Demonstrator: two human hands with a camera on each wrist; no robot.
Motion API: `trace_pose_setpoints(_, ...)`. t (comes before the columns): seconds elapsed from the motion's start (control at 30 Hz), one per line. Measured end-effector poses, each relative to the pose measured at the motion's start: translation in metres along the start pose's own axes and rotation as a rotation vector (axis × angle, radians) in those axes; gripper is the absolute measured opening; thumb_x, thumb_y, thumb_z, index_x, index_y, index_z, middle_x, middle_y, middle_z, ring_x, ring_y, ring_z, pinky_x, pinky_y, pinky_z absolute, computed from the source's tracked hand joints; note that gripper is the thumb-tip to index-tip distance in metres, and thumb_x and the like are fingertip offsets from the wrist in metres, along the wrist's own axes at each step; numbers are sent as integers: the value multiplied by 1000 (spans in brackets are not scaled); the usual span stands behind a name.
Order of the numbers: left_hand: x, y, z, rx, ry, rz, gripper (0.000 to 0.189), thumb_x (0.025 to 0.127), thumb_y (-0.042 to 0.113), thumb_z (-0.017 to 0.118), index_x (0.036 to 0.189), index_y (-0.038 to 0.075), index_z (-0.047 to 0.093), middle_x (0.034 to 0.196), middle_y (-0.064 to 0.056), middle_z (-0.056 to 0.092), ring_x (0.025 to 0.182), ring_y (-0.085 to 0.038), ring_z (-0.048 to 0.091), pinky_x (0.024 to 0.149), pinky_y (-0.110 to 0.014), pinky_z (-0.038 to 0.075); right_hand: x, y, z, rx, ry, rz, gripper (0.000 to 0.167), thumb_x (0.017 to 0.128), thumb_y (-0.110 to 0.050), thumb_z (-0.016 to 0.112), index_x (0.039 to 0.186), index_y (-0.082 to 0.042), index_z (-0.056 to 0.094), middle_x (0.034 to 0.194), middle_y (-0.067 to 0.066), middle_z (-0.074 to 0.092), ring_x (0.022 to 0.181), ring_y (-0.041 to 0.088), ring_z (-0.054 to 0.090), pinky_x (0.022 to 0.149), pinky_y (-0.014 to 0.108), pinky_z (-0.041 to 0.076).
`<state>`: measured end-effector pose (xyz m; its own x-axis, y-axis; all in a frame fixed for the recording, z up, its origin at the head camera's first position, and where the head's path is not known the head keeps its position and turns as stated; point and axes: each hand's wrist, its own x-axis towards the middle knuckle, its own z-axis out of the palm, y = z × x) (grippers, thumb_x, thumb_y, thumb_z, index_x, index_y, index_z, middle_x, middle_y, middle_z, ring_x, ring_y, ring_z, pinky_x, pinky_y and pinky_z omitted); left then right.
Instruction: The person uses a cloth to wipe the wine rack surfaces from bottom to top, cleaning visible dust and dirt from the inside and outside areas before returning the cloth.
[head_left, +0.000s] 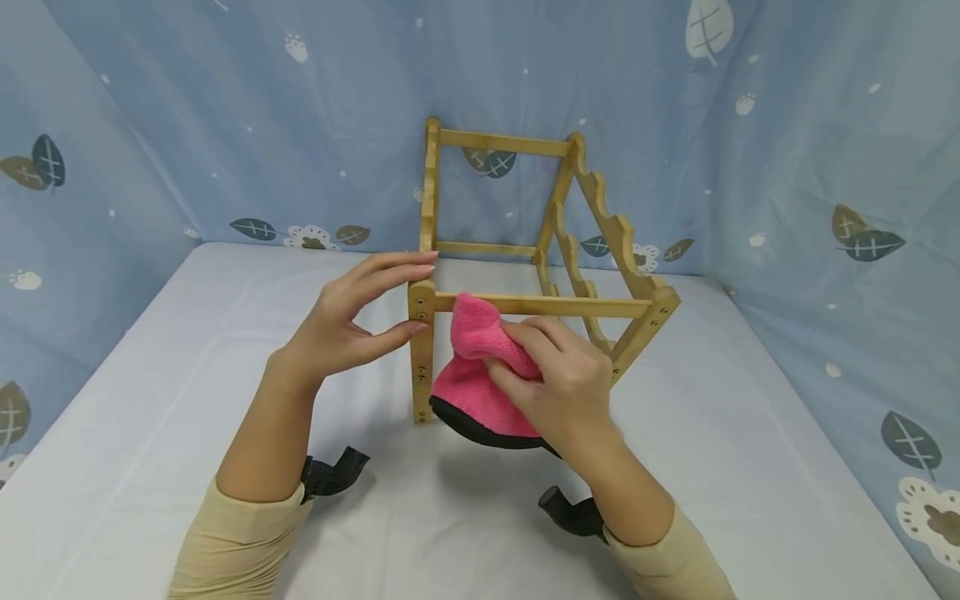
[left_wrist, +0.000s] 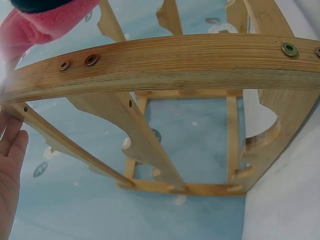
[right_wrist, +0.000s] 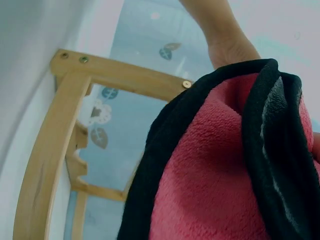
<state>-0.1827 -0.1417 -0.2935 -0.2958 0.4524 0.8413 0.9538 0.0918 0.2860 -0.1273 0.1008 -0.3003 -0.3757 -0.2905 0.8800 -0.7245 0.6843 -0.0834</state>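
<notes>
A light wooden rack (head_left: pixel 540 307) with scalloped rails stands on the white surface. At its near left corner my left hand (head_left: pixel 348 312) holds the post, fingers over the top and thumb lower on the post. My right hand (head_left: pixel 562 379) grips a bunched pink cloth (head_left: pixel 487 396) with black edging, at the rack's near crossbar. Part of the cloth pokes up above my fingers while the rest hangs down in front. In the right wrist view the cloth (right_wrist: pixel 200 185) covers most of that hand. Round screw heads dot the post (left_wrist: pixel 175 65) in the left wrist view.
A white cloth covers the table (head_left: pixel 187 375). Behind and at both sides hangs a blue curtain (head_left: pixel 300 125) printed with leaves and flowers. Black curved pieces (head_left: pixel 333 473) are at both wrists, by the beige sleeves.
</notes>
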Motion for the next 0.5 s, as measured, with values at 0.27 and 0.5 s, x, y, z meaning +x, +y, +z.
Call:
trace_pose_setpoints(0.27, 0, -1, 1, 2, -1, -5, 48, 90, 27, 65, 125, -4, 57, 131, -12, 55, 121, -20, 53, 100, -29, 47, -6, 8, -11, -13, 31, 50, 22, 71, -15, 78, 89, -3, 71, 83, 10, 68, 72, 24, 67, 60, 40, 59)
trace_pose_setpoints(0.5, 0, -1, 1, -9, 4, -2, 48, 90, 26, 65, 124, -7, 56, 133, -8, 54, 122, -20, 53, 100, -29, 47, -12, 15, -25, -11, 27, 132, 23, 71, -13, 78, 90, -2, 72, 84, 11, 68, 74, 25, 67, 63, 45, 58)
